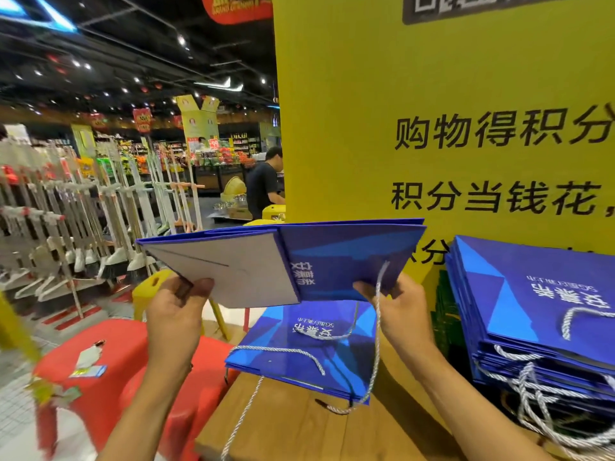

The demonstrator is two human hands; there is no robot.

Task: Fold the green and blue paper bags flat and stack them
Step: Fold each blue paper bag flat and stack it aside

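Aloft, apart; left hand [176, 314] and right hand [399, 311], thumbs uppermost, in pinch on blue bag [346, 254]

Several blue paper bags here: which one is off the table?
The blue bag held up by the left hand and right hand, its pale base panel showing; the others lie in stacks on the wooden table.

Most fingers of my left hand [176, 314] and right hand [402, 314] hidden behind the held blue bag [349, 261]. Stack of blue bags [549, 311] runs off the right edge; green bags [444, 314] behind it mostly covered. Yellow sign [366, 111]: third text line blocked, QR code [499, 5] cropped at top.
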